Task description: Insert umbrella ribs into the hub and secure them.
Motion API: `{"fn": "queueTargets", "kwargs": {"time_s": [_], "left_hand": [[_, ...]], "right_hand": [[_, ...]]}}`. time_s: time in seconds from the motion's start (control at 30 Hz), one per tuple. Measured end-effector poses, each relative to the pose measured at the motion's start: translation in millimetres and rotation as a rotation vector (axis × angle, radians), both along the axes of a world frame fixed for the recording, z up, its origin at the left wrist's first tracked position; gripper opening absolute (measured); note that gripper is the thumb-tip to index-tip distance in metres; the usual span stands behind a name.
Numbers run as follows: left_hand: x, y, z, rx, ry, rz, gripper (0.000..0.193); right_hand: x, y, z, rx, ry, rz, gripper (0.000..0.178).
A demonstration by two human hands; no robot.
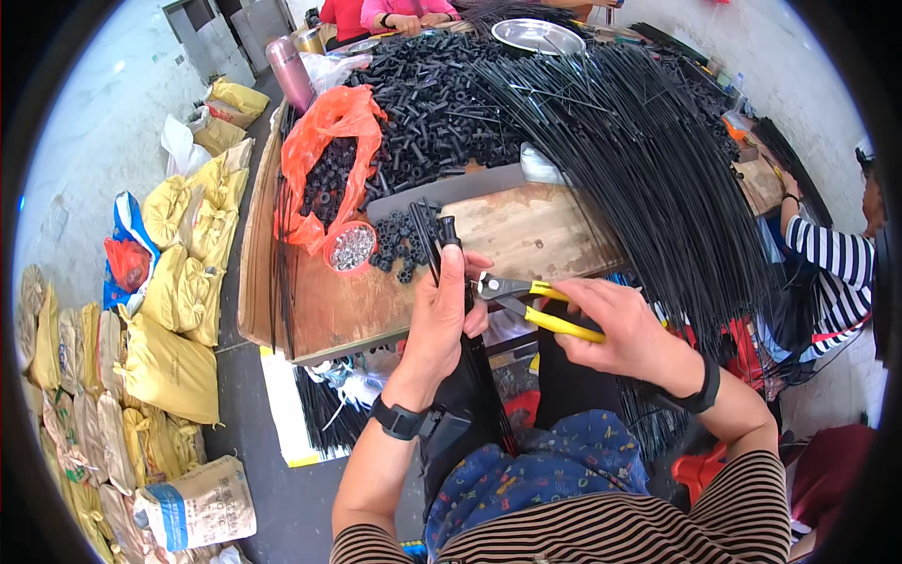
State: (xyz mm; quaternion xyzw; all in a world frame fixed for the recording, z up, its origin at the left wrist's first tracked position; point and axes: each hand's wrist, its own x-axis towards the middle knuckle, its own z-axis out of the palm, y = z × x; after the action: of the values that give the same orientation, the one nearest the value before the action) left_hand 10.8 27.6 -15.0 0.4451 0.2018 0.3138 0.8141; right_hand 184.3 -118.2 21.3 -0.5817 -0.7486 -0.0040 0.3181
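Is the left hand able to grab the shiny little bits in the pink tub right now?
Probably not while the left hand holds those black rods. Otherwise, the way looks free: the open pink tub sits nearby, with nothing covering the small metal pieces.

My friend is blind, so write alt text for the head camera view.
A person's right hand holds yellow-handled pliers beside slim black rods in their left hand, at a wooden table heaped with small black parts and a black rod pile.
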Motion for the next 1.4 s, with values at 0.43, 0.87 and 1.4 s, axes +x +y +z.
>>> {"fn": "queueTargets", "kwargs": {"time_s": [0.43,0.87,1.4], "left_hand": [[-3,-2,8,0.014,-0.036,-0.093,0.049],[-3,-5,8,0.054,-0.015,-0.033,0.047],[-47,-1,-1,0.02,-0.034,0.183,0.047]], "right_hand": [[3,18,20,-1.336,1.249,0.244,0.063],[-3,19,20,-1.37,1.242,0.132,0.05],[-34,30,-2,-1.107,1.161,0.225,0.033]]}}
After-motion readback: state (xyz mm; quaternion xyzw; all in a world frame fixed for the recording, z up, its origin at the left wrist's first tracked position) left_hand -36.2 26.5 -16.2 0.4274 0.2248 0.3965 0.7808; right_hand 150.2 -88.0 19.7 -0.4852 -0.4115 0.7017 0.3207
